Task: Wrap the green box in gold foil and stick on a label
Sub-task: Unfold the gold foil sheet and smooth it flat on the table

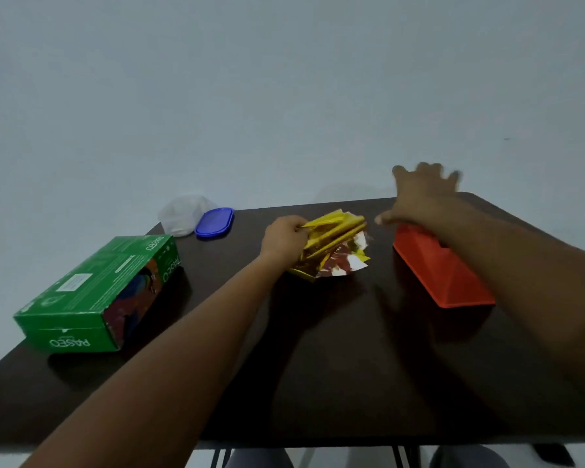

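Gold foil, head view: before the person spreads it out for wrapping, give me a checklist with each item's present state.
1. Gold foil held: ok, the left hand grips its edge.
2. Foil unfolded flat: not ok, it lies crumpled and folded on the table.
3. Right hand free: ok, open with fingers spread, above the red container; blurred.
4. Green box within reach: ok, at the table's left edge, apart from the foil.
5. Label at hand: cannot tell, none is visible.

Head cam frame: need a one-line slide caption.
Left hand grips folded gold foil mid-table; right hand open above orange box; green box unwrapped at left.
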